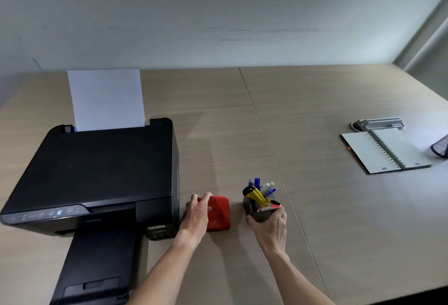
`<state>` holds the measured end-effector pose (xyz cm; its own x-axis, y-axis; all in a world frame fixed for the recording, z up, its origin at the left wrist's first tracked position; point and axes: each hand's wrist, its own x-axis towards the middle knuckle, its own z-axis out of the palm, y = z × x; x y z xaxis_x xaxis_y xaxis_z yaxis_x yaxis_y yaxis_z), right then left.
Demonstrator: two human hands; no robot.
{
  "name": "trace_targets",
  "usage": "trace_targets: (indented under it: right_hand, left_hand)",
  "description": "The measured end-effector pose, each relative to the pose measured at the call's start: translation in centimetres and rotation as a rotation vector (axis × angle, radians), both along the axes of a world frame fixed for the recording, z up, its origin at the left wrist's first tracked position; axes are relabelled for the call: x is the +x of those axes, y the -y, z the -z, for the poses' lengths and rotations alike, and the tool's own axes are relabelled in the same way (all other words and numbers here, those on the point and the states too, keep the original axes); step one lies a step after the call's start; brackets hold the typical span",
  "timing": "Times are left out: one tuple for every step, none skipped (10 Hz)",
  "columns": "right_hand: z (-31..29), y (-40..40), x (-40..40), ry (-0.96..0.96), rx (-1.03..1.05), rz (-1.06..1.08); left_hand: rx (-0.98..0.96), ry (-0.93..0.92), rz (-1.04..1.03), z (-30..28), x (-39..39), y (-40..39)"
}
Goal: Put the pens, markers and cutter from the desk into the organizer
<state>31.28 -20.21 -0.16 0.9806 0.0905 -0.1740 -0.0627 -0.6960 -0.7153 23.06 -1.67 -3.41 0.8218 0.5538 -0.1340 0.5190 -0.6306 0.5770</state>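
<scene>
A dark grey organizer [254, 210] stands on the desk near the front, right of centre. Blue pens [257, 182], a white marker [266, 186], a yellow and black cutter [256, 196] and a marker with a red cap [272, 206] stick out of it. My right hand [270, 227] wraps around the organizer's near side. My left hand [197, 211] rests on the left edge of a red box-shaped object [219, 212], fingers curled over its top.
A black printer [97, 171] with a white sheet in its feeder fills the left side, its output tray extended toward me. An open spiral notebook [385, 150], a grey device [378, 123] and a black mesh holder [441, 146] lie far right.
</scene>
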Motion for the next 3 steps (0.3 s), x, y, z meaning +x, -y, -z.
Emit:
trace_targets:
  right_hand:
    - [-0.33, 0.03, -0.09, -0.02, -0.004, -0.006]
    - [-0.29, 0.16, 0.05, -0.028, 0.028, -0.004]
    - [0.0, 0.47, -0.18, -0.05, 0.044, 0.041]
  left_hand:
    - [-0.014, 0.004, -0.013, -0.08, -0.03, -0.07]
    - [0.016, 0.006, 0.009, -0.04, -0.17, 0.06]
    - [0.15, -0.043, 0.018, -0.02, 0.04, 0.31]
